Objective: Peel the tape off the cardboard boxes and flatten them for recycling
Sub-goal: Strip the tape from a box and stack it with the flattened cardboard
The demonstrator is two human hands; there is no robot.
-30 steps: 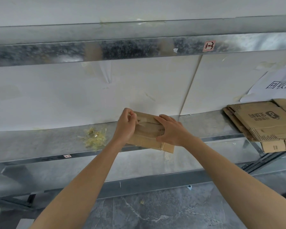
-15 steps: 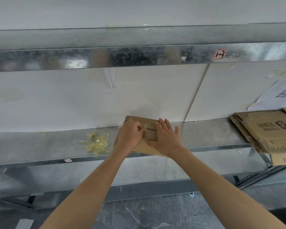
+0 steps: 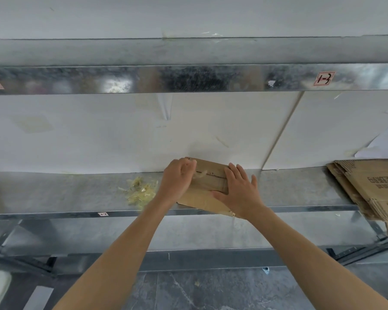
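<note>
The mottled, glossy galvanised metal shelf (image 3: pixel 300 186) carries a matt brown corrugated cardboard box (image 3: pixel 208 175), a shiny crumpled heap of yellowish clear plastic tape (image 3: pixel 141 192), and rough-edged flattened cardboard (image 3: pixel 372 186).

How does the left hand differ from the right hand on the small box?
The left hand is curled, while the right hand lies flat with straight fingers. The left hand seems to pinch a tape strip; the right hand presses the cardboard box down. Both touch the same box.
</note>
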